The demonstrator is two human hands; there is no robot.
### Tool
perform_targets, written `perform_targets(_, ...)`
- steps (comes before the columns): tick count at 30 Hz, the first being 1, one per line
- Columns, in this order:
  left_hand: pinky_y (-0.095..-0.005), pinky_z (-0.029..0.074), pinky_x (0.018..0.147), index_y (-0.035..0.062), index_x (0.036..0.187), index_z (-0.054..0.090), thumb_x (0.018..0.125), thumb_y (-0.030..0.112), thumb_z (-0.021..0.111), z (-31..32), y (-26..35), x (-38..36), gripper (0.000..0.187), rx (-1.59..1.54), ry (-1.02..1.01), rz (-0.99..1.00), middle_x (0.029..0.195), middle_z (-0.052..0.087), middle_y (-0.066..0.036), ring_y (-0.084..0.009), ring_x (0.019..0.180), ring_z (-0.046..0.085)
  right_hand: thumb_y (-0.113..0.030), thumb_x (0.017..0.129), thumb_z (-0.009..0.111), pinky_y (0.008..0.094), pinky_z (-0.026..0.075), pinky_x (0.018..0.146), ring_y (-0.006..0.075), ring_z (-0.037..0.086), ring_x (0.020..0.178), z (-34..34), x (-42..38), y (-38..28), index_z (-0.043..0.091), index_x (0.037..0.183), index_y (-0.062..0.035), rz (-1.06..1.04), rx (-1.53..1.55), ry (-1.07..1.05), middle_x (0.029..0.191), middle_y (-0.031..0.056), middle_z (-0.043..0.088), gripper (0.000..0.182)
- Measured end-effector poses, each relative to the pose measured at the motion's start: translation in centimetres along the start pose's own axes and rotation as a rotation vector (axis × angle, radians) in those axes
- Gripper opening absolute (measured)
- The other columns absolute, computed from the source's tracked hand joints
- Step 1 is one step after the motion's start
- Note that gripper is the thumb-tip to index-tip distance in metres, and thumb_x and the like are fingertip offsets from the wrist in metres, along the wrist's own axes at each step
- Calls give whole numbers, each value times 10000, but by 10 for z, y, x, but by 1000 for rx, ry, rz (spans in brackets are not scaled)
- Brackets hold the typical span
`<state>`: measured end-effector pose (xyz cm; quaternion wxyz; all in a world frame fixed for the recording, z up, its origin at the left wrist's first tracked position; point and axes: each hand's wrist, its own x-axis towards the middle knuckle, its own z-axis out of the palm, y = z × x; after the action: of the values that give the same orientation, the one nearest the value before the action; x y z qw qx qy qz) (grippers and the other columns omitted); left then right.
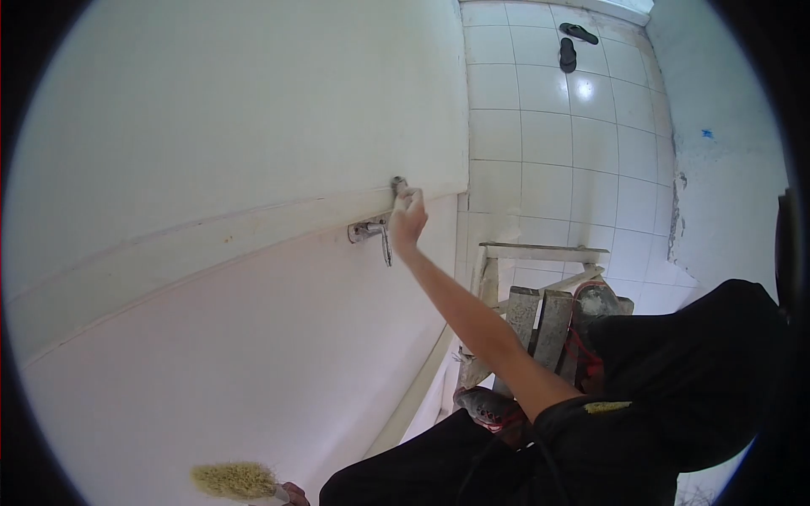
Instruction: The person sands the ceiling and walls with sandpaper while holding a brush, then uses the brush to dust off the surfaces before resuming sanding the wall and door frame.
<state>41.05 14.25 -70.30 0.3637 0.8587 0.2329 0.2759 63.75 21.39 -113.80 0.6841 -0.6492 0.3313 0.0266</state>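
Observation:
My right hand (407,221) reaches out to the white wall (211,126), its fingers closed on a small grey tool (398,184) whose tip presses against the wall's horizontal ledge. A metal lever fixture (371,229) sticks out of the wall just left of and below that hand. At the bottom edge my left hand (293,494) is only partly in view and grips a brush with pale yellow bristles (232,480) held near the lower, pinkish part of the wall. My black clothing fills the lower right.
I stand on a paint-spattered wooden trestle (540,312); my shoes (488,406) rest on its planks. Far below lies a white tiled floor (548,135) with a pair of dark sandals (577,34). A chipped white wall (717,169) bounds the right side.

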Motion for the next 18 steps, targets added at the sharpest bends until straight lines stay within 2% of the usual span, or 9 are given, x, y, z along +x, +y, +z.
perform_targets(1,-238,179,353,73,663,338,998,127,439,-1,-1,-1,354,51,5,-2,503,263,4,-85,396,164,-181,962,474,466,463,712,375,637,743,-10,-15,-16,537,958,-76,-38,88,-56,791,201,649,123)
perform_targets(4,-238,174,351,65,668,353,1002,145,447,-2,-1,0,356,77,-33,-23,503,279,-5,-86,393,167,-220,966,464,465,469,748,387,643,808,-6,2,16,544,972,-75,-6,63,-79,836,208,660,166)
perform_targets(5,-238,174,351,65,668,353,1002,145,447,-2,0,0,356,80,-31,-16,503,279,-5,-86,393,167,-273,976,443,472,465,815,394,639,924,6,23,39,566,1003,-65,137,-24,-3,911,218,672,243)
perform_targets(7,-238,167,351,58,673,371,1009,171,453,-6,0,-2,363,96,-108,5,500,300,-10,-82,387,185,-339,976,446,487,461,850,394,635,984,18,70,95,602,1016,-60,204,-185,42,969,225,678,323)
perform_targets(10,-237,163,350,57,681,386,1008,204,472,-17,0,-12,369,114,-20,-42,501,327,-13,-76,380,208,-377,955,492,475,456,877,383,633,1006,17,116,119,631,1007,-58,218,-269,-57,1003,218,683,352)
perform_targets(13,-236,160,358,57,691,409,1005,237,490,-17,10,-12,371,183,14,-71,500,348,-13,-69,378,220,-383,926,541,452,464,871,351,647,965,15,104,97,642,988,-68,273,-202,-114,1012,193,691,336)
perform_targets(15,-236,163,364,44,706,435,1003,251,500,-17,9,-15,367,199,47,-69,504,356,-9,-67,379,226,-279,926,569,371,471,801,251,623,856,11,69,65,626,969,-67,294,9,-35,967,140,691,224)
perform_targets(16,-236,165,369,32,722,460,1001,266,509,-18,10,-18,367,212,52,-74,507,364,-5,-64,380,231,-279,926,569,371,471,801,251,623,856,4,48,49,626,969,-67,298,5,-57,967,140,691,224)
perform_targets(18,-235,173,380,19,738,484,1000,273,514,-14,16,-18,366,262,86,-129,510,368,1,-60,391,244,-154,927,559,275,437,705,140,529,750,-20,6,5,587,933,-65,124,195,-248,832,78,624,94)
